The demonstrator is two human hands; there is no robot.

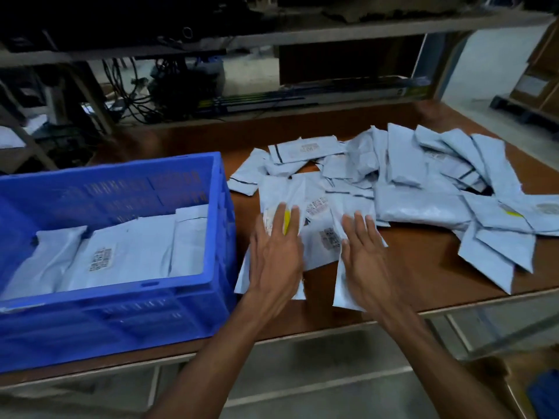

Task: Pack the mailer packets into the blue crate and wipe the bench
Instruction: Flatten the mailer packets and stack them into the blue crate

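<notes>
A blue crate (pixel 157 300) stands on the left of the brown bench (pixel 423 267) and holds several white mailer packets (pixel 127 255) lying flat. To its right a loose heap of pale mailer packets (pixel 417 176) covers the bench. My left hand (pixel 276 246) lies flat, fingers spread, on a packet with a yellow label (pixel 284 192) near the crate's right wall. My right hand (pixel 364 246) rests palm down on a neighbouring packet (pixel 348 294) near the front edge. Neither hand grips anything.
A metal shelf frame (pixel 302 31) spans the back of the bench, with cables and dark equipment (pixel 181 86) behind it. Cardboard boxes (pixel 541 80) stand on the floor at the far right. The bench's front edge (pixel 393 319) runs just below my wrists.
</notes>
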